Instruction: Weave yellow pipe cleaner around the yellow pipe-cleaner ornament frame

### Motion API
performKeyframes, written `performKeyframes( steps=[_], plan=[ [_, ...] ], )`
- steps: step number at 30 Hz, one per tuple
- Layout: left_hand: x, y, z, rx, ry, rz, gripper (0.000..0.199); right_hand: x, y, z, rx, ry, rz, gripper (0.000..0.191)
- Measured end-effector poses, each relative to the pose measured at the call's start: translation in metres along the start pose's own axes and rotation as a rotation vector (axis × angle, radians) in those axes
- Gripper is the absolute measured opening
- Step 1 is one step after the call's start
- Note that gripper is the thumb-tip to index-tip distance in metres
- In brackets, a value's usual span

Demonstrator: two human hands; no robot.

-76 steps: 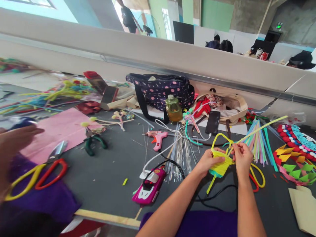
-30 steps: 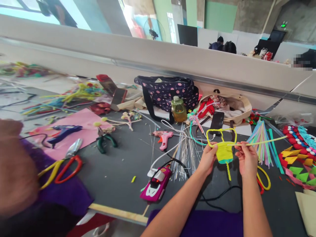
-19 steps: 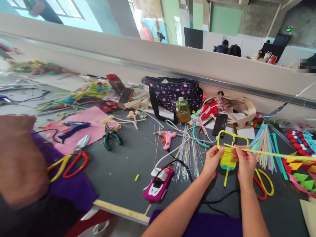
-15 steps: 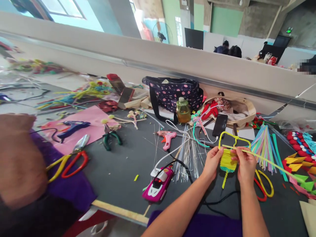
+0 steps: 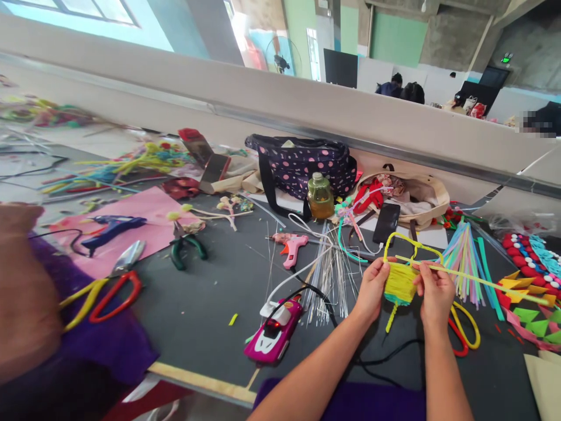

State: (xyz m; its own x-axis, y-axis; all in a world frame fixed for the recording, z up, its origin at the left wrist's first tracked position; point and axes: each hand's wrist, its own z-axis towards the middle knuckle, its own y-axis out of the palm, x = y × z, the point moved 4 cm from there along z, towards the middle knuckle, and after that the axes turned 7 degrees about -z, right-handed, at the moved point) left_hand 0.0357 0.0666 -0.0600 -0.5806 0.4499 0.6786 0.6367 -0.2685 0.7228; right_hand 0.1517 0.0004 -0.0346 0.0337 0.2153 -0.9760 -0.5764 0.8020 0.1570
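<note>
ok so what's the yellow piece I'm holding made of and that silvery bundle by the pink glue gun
Yellow piece: probably fuzzy pipe cleaner, from its matte, ridged strands. Silvery bundle: likely bare metal wire, from the thin, glinting lengths.

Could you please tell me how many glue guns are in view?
2: a blue glue gun on the pink sheet at left, and a pink glue gun on the dark tabletop near the picture's middle. Others may be hidden.
</note>
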Motion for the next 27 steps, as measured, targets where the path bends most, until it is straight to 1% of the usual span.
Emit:
performKeyframes(
  steps=[3, 7, 10, 13, 16, 19, 23, 27],
  plan=[
    [-0.001, 0.000, 0.000, 0.007, -0.021, -0.013, 0.040, 0.000, -0.002, 0.001, 0.005, 0.003, -0.013, 0.030],
    [-0.001, 0.002, 0.000, -0.035, -0.011, -0.029, 0.040, 0.004, 0.006, -0.003, -0.085, 0.062, -0.083, 0.035],
    [-0.001, 0.003, 0.000, -0.050, -0.018, -0.056, 0.041, 0.005, 0.011, -0.008, -0.144, 0.111, -0.074, 0.036],
    [0.000, 0.003, 0.000, -0.054, -0.028, -0.092, 0.041, 0.006, 0.013, -0.009, -0.145, 0.145, -0.028, 0.037],
    [0.002, 0.004, -0.001, -0.058, -0.032, -0.107, 0.040, 0.006, 0.012, -0.008, -0.130, 0.151, -0.011, 0.038],
    [0.003, 0.004, 0.000, -0.063, -0.033, -0.117, 0.039, 0.009, 0.012, -0.007, -0.141, 0.151, -0.019, 0.039],
    [0.002, 0.000, 0.003, -0.018, -0.024, -0.152, 0.036, 0.011, 0.014, -0.007, -0.164, 0.146, -0.019, 0.040],
    [0.001, -0.003, 0.004, 0.018, -0.035, -0.181, 0.036, 0.012, 0.013, -0.007, -0.160, 0.149, -0.009, 0.039]
  ],
)
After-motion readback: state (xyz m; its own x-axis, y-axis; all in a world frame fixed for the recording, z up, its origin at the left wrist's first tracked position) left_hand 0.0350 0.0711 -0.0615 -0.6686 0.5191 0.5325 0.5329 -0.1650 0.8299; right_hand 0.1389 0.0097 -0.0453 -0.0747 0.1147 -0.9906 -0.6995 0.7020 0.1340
